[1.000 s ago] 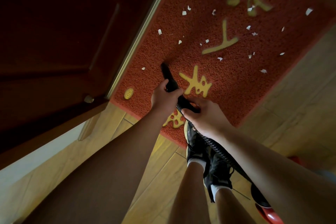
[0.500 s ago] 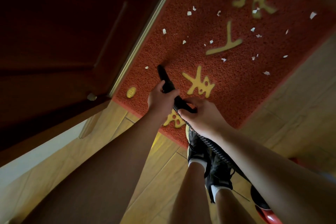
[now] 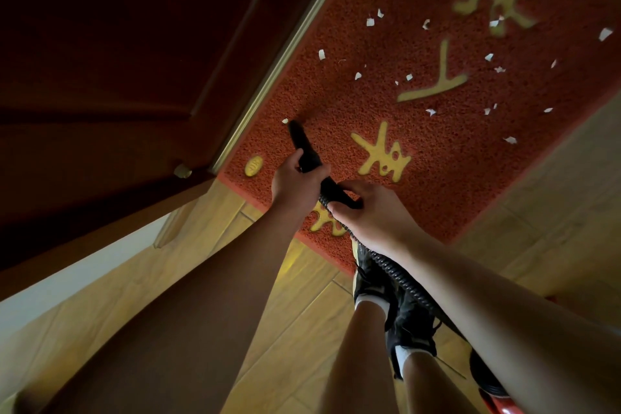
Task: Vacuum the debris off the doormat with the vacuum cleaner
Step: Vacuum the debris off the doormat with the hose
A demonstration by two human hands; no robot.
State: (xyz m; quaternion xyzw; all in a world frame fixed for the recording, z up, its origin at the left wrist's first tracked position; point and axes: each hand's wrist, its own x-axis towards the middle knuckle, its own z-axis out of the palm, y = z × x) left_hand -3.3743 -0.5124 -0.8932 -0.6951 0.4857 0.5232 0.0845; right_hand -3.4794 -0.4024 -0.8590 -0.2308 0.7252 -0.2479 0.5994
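Both hands are clamped on the slim black plastic vacuum nozzle (image 3: pixel 300 141): the left hand (image 3: pixel 295 183) wraps round its middle, and the right hand (image 3: pixel 373 215) grips the rear end where the ribbed black hose (image 3: pixel 396 276) joins. The nozzle's tip rests on the red coarse-pile doormat with yellow characters (image 3: pixel 437 151), just beside a small white paper scrap (image 3: pixel 285 121) near the dark wooden door (image 3: pixel 117 60). More white scraps (image 3: pixel 369 22) lie scattered farther across the mat.

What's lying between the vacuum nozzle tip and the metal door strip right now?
In the head view, one white scrap sits beside the nozzle tip; otherwise bare red doormat up to the door strip.
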